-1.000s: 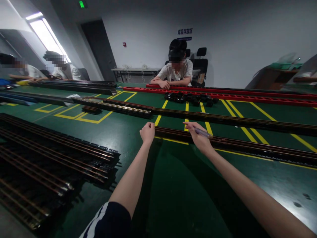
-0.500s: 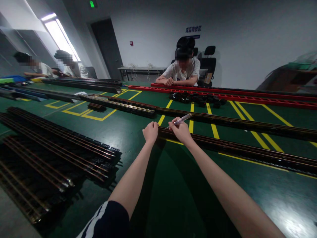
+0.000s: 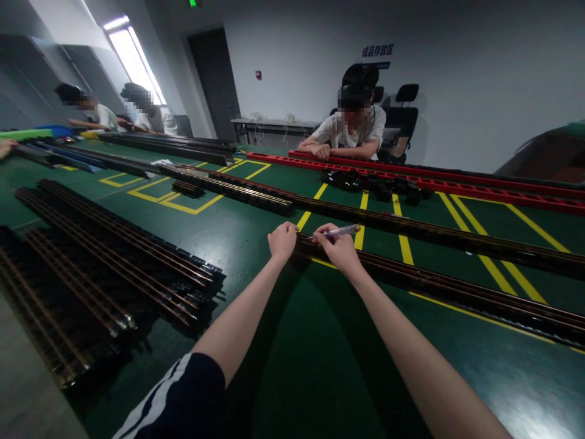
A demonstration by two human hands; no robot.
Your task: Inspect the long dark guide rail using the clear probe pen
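A long dark track strip with copper rails [image 3: 439, 286] lies across the green table [image 3: 320, 366] and runs off to the right. My left hand [image 3: 282, 240] is closed on the strip's left end. My right hand [image 3: 339, 247] sits just right of it on the same strip, pinching a clear pen-like tool [image 3: 340, 231] whose tip points left toward the strip's end.
A stack of similar track strips [image 3: 114, 262] lies at my left. More long strips [image 3: 411, 225] cross the table farther back, then a pile of small black parts [image 3: 375, 183] and red strips [image 3: 434, 180]. A person [image 3: 351, 131] sits opposite; two others [image 3: 114, 113] sit far left.
My right hand has moved left along the strip, close to my left hand, and turned the tool so it points left. The view has shifted slightly.
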